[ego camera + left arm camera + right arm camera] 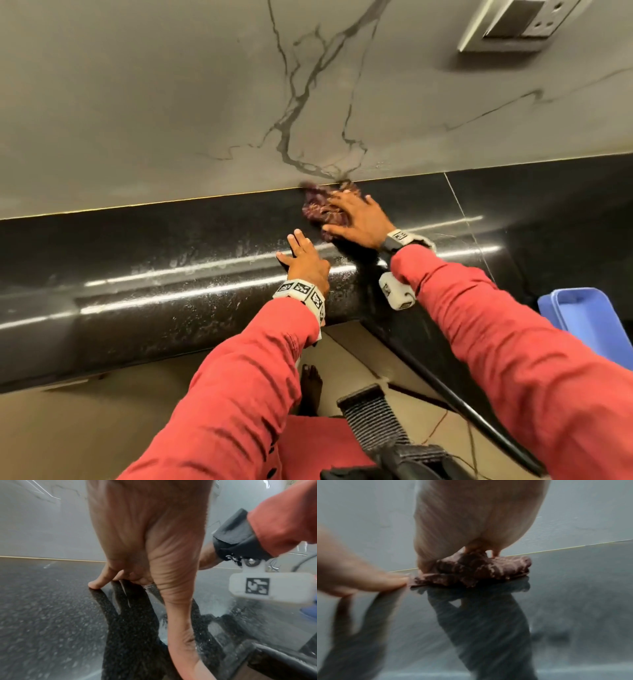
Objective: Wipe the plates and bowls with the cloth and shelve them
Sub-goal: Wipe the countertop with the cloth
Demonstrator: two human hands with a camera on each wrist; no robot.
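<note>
A crumpled maroon patterned cloth (322,209) (479,570) lies on the black speckled counter (171,246), right against the grey marbled wall. My right hand (352,216) (479,520) presses flat on top of the cloth with spread fingers, the thumb stretched out to the left. My left hand (299,253) (145,547) rests flat on the bare counter near its rounded front edge, just left of the right hand, and holds nothing. The right wrist view is blurred. No plates or bowls show in any view.
The grey veined wall (171,102) rises straight behind the counter, with a switch and socket plate (517,24) at the top right. A blue plastic container (585,318) stands at the right edge. The counter surface looks wet and streaked.
</note>
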